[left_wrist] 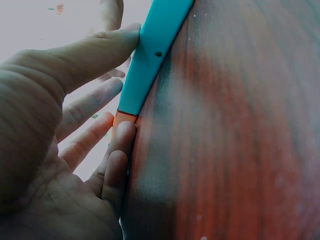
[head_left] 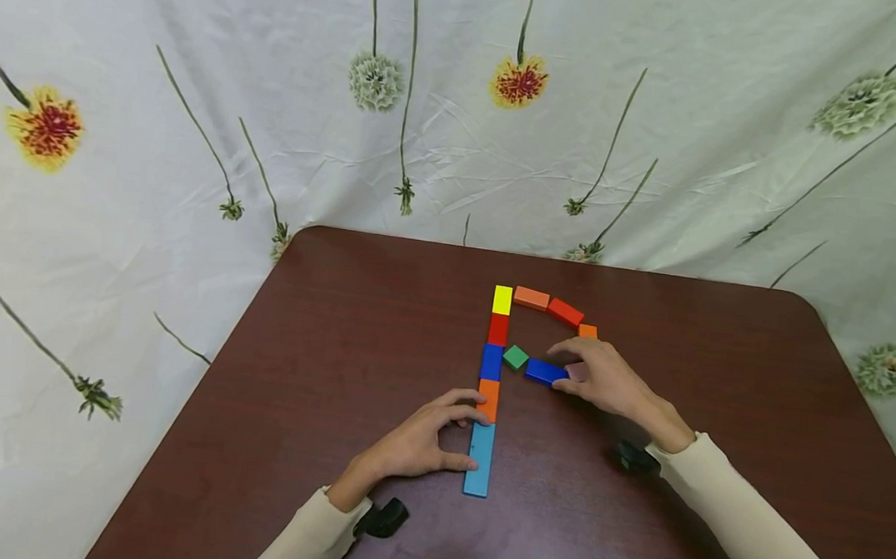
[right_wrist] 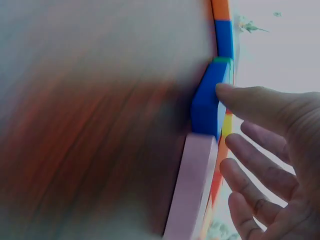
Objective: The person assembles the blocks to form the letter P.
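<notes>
In the head view, the left hand (head_left: pixel 422 438) lies beside a column of flat blocks. Its thumb touches the edge of a light blue block (head_left: pixel 479 463), and its fingertips rest at an orange block (head_left: pixel 489 398) just above. The right hand (head_left: pixel 610 378) is spread around the lower right of a curve of blocks. Its thumb touches a blue block (right_wrist: pixel 208 100) in the right wrist view, while the other fingers stay apart from it. A pink block (right_wrist: pixel 190 185) adjoins that blue one and is partly covered by the right hand in the head view.
Farther up the column are a blue block (head_left: pixel 492 362), a red block (head_left: pixel 498 329) and a yellow block (head_left: pixel 503 299). A turned green block (head_left: pixel 515 357) sits beside it. Several orange and red blocks curve along the top right. A floral cloth (head_left: pixel 454 130) hangs behind the brown table (head_left: pixel 341 325).
</notes>
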A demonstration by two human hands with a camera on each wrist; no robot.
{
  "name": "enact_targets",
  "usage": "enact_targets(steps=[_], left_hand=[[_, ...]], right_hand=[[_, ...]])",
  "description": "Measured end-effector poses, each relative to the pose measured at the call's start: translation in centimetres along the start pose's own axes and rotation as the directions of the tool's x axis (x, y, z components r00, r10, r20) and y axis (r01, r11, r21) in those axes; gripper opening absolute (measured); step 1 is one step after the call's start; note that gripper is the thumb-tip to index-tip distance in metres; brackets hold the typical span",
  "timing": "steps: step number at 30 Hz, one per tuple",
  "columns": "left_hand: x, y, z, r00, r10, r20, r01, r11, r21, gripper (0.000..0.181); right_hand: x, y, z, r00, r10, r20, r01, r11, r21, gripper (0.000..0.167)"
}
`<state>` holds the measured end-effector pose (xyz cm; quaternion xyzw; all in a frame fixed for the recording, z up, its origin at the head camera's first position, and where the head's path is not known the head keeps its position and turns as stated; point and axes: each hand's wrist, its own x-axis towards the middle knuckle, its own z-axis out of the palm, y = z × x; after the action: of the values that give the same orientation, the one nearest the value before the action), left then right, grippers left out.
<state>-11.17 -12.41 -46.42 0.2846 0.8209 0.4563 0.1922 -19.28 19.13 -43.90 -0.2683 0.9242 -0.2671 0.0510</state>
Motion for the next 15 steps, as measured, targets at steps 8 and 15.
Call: enact_targets(steps=[8, 15], left_hand=[[0.0, -0.3, 0.0, 1.0, 0.002, 0.0, -0.002, 1.0, 0.007, 0.047], [0.0, -0.2, -0.1, 1.0, -0.003, 0.003, 0.003, 1.0, 0.004, 0.048]], right_hand=[[-1.6, 1.9, -1.0, 1.0, -0.022, -0.015, 0.021, 0.999, -0.025, 0.042], [-2.2, 2.9, -0.8, 0.997, -0.065, -0.044, 0.062, 0.996, -0.059, 0.036]])
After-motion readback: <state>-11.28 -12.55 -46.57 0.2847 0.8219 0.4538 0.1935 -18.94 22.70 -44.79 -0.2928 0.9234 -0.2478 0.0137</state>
